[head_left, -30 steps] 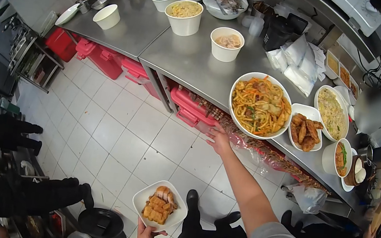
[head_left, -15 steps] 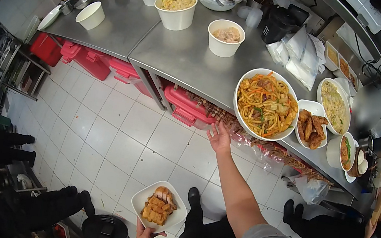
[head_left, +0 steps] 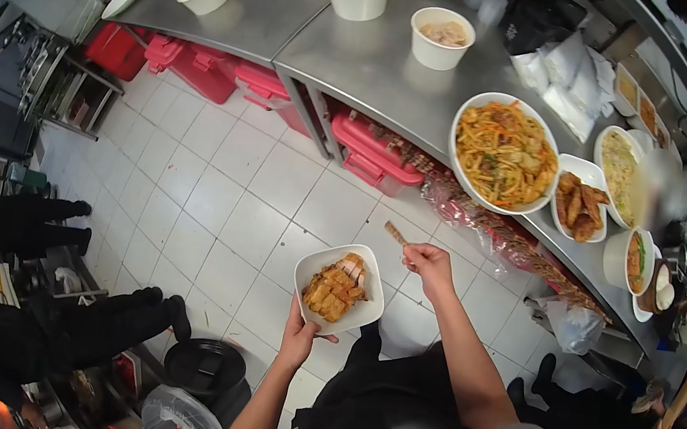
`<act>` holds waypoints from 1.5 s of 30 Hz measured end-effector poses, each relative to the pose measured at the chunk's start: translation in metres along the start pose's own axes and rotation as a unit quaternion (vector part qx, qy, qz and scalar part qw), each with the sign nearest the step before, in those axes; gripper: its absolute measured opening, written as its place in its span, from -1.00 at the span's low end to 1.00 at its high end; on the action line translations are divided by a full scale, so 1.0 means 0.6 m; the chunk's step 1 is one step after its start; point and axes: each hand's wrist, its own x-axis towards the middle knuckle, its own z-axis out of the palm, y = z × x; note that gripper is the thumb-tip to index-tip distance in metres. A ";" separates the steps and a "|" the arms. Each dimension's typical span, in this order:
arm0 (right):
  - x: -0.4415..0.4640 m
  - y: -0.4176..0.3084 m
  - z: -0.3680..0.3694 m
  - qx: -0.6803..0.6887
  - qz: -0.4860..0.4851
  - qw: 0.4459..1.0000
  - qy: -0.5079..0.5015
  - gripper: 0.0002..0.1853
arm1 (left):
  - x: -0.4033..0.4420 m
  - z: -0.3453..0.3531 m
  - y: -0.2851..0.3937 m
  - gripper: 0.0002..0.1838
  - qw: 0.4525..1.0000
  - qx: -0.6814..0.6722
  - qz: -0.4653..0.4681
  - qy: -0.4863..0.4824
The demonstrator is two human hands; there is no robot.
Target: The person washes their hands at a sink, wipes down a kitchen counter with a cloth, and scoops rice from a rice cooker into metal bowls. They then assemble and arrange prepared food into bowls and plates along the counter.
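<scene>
My left hand [head_left: 301, 334] holds a white square bowl [head_left: 372, 309] from below and at its near side. Sliced golden-brown meat [head_left: 335, 289] lies in that bowl. Just right of the bowl, my right hand [head_left: 430, 267] pinches a short brown stick-like packet [head_left: 395, 233], whose free end points up and left. Beyond this hand, at the counter's edge, stand a large bowl of noodles [head_left: 504, 155] and a smaller white dish of brown fried pieces [head_left: 579, 207]. Some of the packet is hidden by my fingers.
The steel counter [head_left: 367, 68] carries tubs, bowls and plastic bags. Beneath it are red bins [head_left: 366, 155] and a long heap of brown packets [head_left: 494, 229]. Other people stand at lower left and lower right. A black lidded bin [head_left: 204, 368] is at lower left.
My right hand has come back from the counter's edge and now pinches a brown packet. My left hand has raised the bowl of meat up and to the right. The view has shifted.
</scene>
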 end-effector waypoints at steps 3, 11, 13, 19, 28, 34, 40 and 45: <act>-0.050 -0.020 -0.037 -0.141 -0.124 0.982 -0.010 -0.89 | 0.012 0.024 -0.001 -0.09 0.999 0.008 0.009 -0.042; -0.155 -0.120 -0.130 -0.415 -0.148 0.895 0.074 -0.58 | 0.012 0.146 0.001 -0.12 0.988 0.047 -0.025 -0.144; -0.213 -0.133 -0.167 -0.329 -0.161 0.927 0.084 -0.37 | 0.008 0.193 0.007 -0.15 0.982 0.064 -0.035 -0.177; -0.423 -0.123 -0.307 -0.042 0.031 0.996 -0.071 -0.22 | -0.027 0.367 -0.007 -0.19 0.954 0.083 -0.069 -0.280; -0.640 -0.192 -0.566 0.107 -0.089 0.981 0.133 -0.51 | -0.119 0.706 -0.035 -0.18 0.821 0.101 -0.179 -0.532; -0.724 -0.339 -0.759 0.179 -0.210 0.927 0.255 -0.66 | -0.084 0.805 0.007 -0.30 0.760 0.165 -0.136 -0.614; -0.706 -0.493 -0.955 0.187 -0.368 0.811 0.415 -0.70 | 0.004 0.867 0.059 -0.35 0.728 0.252 -0.086 -0.631; -0.634 -0.526 -1.181 0.269 -0.401 0.714 0.507 -0.71 | 0.040 0.936 0.111 -0.35 0.720 0.282 -0.078 -0.629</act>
